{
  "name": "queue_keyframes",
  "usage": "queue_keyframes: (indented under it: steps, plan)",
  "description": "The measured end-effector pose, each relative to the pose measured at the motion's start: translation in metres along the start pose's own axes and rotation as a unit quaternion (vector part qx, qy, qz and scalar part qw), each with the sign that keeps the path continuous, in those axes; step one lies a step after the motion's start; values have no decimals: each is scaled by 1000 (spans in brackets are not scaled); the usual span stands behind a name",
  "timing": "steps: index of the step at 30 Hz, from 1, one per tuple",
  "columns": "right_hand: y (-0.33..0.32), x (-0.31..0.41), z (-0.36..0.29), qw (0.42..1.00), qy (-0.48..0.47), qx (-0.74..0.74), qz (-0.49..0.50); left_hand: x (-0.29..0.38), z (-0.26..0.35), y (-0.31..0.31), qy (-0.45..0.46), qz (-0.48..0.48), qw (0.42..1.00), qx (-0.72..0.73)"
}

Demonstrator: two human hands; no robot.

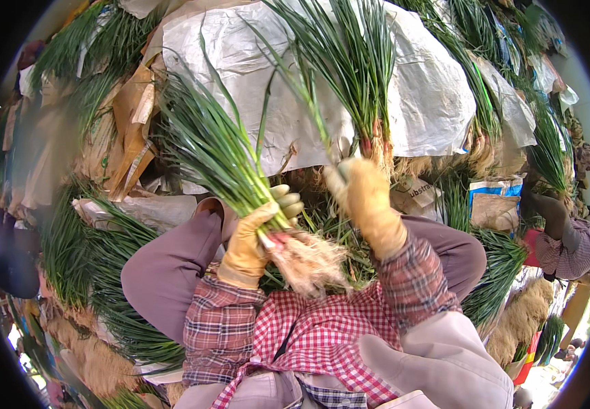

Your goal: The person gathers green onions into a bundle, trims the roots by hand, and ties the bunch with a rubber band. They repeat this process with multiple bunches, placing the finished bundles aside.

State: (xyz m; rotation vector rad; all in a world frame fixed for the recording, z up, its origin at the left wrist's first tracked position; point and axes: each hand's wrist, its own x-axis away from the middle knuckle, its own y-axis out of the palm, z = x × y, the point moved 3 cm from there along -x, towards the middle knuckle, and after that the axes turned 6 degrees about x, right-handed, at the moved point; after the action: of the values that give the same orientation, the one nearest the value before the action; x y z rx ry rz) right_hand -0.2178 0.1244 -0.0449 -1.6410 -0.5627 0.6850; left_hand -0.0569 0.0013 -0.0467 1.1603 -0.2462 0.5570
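Note:
A yellow rubber glove covers my left hand (256, 235), which is closed around a bunch of green onions (243, 179); its leaves point up and left, its pale roots down and right. Gloved too, my right hand (358, 197) is blurred, its fingers closed around the lower end of a thin green stalk (310, 102). Just beyond this hand, a second bunch of green onions (364, 76) lies on a white plastic sheet (433, 97), its roots at the sheet's near edge. Loose green scraps (351, 255) are between my knees.
Heaped green onions (121, 286) lie at the left, more (494, 266) at the right. A torn brown paper sack (134, 122) stands at the upper left. A blue and white bag (497, 202) is beyond my right knee. Another person (571, 245) sits at the far right.

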Motion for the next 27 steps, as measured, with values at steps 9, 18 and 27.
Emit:
queue_keyframes:
  steps: [9, 18, 27]
  plan:
    - [46, 69, 13, 989, 106, -95, -48, 4, -23, -6, 2, -20, 1000, 14]
    - [37, 21, -61, 804, 42, -536, -254, 18, -22, -24, -21, 42, 997, -58]
    - [62, 11, -40, 670, 262, -691, -66, 24, -25, -18, -35, 36, 999, 14]
